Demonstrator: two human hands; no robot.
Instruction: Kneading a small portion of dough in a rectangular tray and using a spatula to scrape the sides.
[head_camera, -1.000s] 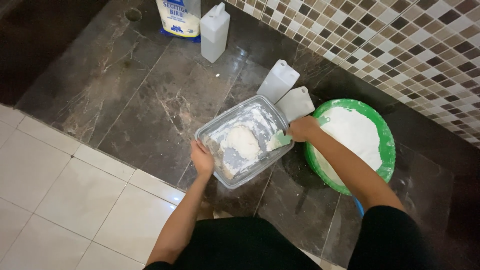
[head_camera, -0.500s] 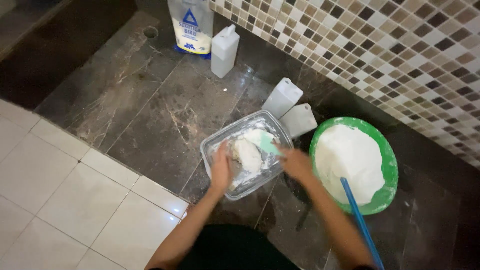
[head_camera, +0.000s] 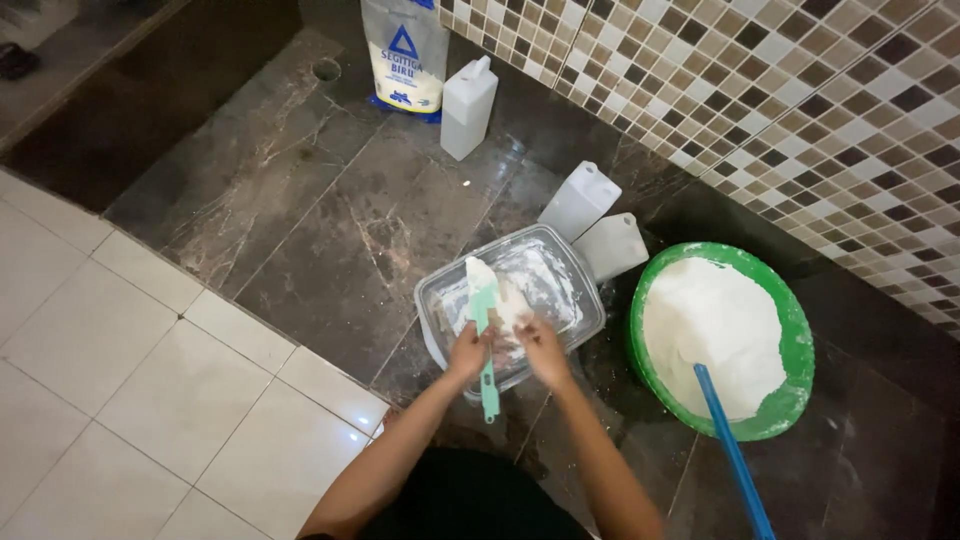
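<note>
The left hand (head_camera: 468, 350) grips a mint-green plastic spatula (head_camera: 485, 330) by its handle, blade coated with white dough, over the clear rectangular plastic container (head_camera: 575, 290); the right hand (head_camera: 541, 345) pinches dough beside it.

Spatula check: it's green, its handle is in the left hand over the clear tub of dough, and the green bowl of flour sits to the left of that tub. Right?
Not quite. In the head view the green bowl of flour sits to the right of the clear tub, not the left. The rest holds: the left hand holds the green spatula over the tub.
</note>
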